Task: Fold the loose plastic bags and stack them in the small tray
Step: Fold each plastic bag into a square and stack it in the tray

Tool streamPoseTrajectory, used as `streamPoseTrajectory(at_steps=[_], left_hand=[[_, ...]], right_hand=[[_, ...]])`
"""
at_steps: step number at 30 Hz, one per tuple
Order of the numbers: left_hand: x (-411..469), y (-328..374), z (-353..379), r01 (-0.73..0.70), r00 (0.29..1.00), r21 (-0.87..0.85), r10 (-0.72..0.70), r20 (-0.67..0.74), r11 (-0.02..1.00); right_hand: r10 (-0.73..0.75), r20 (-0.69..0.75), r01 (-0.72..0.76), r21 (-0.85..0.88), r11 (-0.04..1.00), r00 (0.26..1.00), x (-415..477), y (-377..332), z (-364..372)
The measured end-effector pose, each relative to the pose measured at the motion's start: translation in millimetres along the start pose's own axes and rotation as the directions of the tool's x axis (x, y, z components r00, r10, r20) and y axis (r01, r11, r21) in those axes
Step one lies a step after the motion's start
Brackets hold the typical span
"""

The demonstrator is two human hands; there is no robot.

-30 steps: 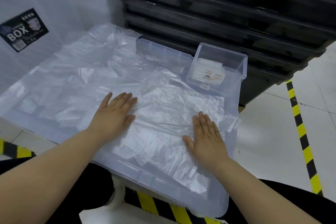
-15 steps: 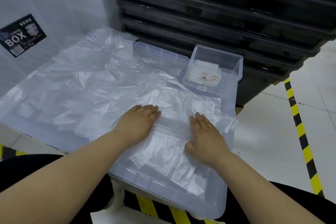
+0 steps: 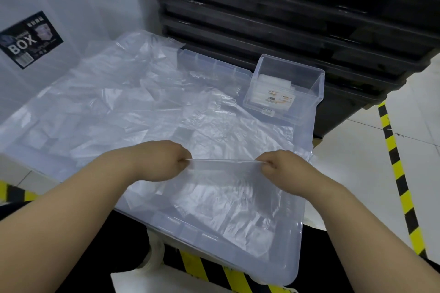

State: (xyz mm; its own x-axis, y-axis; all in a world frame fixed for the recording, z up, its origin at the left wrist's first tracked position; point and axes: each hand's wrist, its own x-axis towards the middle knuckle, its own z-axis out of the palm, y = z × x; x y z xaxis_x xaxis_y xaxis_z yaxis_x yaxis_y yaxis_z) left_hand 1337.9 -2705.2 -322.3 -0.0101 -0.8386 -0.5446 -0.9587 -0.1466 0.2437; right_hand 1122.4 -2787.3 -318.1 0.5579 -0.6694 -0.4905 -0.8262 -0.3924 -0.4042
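Observation:
A clear plastic bag [image 3: 228, 181] lies on top of a heap of loose clear bags [image 3: 114, 107] spread over a big translucent lid [image 3: 281, 259]. My left hand [image 3: 164, 159] pinches the bag's far edge at its left end, and my right hand [image 3: 281, 166] pinches the same edge at its right end. The edge is stretched taut between the two hands and raised a little off the pile. The small clear tray [image 3: 307, 100] stands at the lid's far right corner, with a white labelled stack of folded bags [image 3: 273, 93] inside it.
A stack of black crates [image 3: 285, 19] rises right behind the lid. A white storage box with a "BOX" label [image 3: 28, 40] stands at the left. Yellow-black floor tape [image 3: 395, 169] runs along the white floor at the right and under the lid's near edge.
Both hands lay flat on the bag, smoothing it, and slid towards each other. Now their fingers have curled and each pinches the bag's far edge, lifting it.

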Motion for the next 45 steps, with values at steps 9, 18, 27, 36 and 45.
streamPoseTrajectory(at_steps=[9, 18, 27, 36, 45], left_hand=[[12, -22, -5, 0.114, 0.967, -0.256, -0.166, -0.194, 0.96], [27, -23, 13, 0.213, 0.812, -0.064, -0.213, -0.543, 0.975], [40, 18, 39, -0.088, 0.899, 0.278, 0.196, -0.391, 0.957], [52, 5, 55, -0.027, 0.951, 0.177, 0.08, -0.298, 0.984], [37, -18, 33, 0.172, 0.915, 0.019, -0.153, -0.374, 0.985]], right_hand=[[0.214, -0.148, -0.152, 0.348, 0.925, 0.966, 20, 15, 1], [0.29, -0.226, -0.224, 0.279, 0.934, 0.93, 28, 8, 17], [0.123, -0.364, -0.221, -0.243, 0.945, 0.923, 26, -8, 27], [-0.061, -0.162, 0.024, -0.219, 0.975, 0.985, 37, -13, 57], [0.029, -0.143, -0.055, -0.182, 0.982, 0.989, 26, 3, 50]])
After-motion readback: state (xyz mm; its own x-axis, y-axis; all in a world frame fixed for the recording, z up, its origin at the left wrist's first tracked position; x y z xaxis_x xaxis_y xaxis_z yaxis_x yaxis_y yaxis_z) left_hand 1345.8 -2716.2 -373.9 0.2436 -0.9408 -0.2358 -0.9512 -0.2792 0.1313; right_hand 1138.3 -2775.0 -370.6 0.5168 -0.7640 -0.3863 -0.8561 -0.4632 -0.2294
